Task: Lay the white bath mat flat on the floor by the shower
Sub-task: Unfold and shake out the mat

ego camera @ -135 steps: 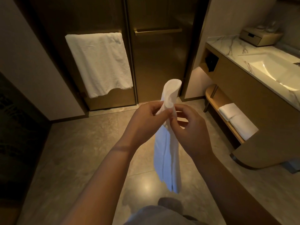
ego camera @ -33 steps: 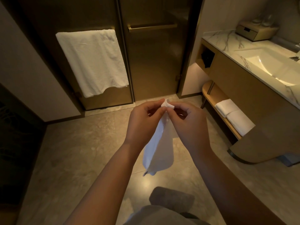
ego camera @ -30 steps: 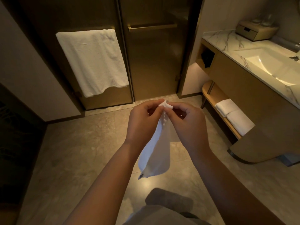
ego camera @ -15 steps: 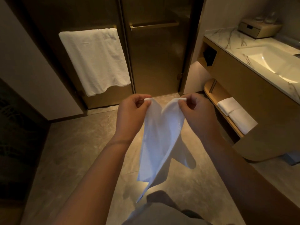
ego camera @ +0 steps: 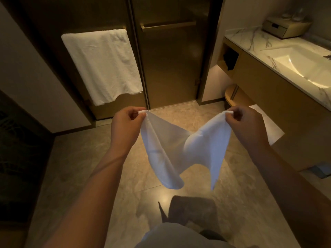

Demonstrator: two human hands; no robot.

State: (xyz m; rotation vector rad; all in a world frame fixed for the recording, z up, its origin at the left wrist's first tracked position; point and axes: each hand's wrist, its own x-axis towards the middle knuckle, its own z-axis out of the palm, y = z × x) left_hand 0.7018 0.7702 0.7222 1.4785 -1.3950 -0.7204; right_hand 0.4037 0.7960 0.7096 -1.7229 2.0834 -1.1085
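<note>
While both arms reach forward from the bottom of the frame, the left hand point(ego camera: 125, 125) pinches one top corner of a white bath mat point(ego camera: 180, 149) between thumb and fingers, and the right hand point(ego camera: 246, 127) pinches the opposite top corner the same way. Held apart at mid-frame, the two hands stretch the mat's upper edge into a sagging dip between them, and the cloth hangs below in two loose folds, clear of the tiled floor point(ego camera: 89, 167), with its lower tips dangling at centre frame. Directly beyond the mat, at top centre, stands a bronze-tinted glass shower door point(ego camera: 170, 68) with a horizontal bar handle point(ego camera: 168, 25). To its left, in the upper left of the frame, a large white towel point(ego camera: 102, 65) drapes over a rail on a second glass panel. Along the right edge runs a wooden vanity point(ego camera: 279, 97) with a marble top and a lit sink point(ego camera: 300, 65); a small box point(ego camera: 284, 27) sits on the counter at upper right. On the vanity's low shelf, partly hidden behind the right hand, lies a folded white towel point(ego camera: 270, 126). Pale fabric of the person's clothing point(ego camera: 179, 235) fills the bottom centre.
</note>
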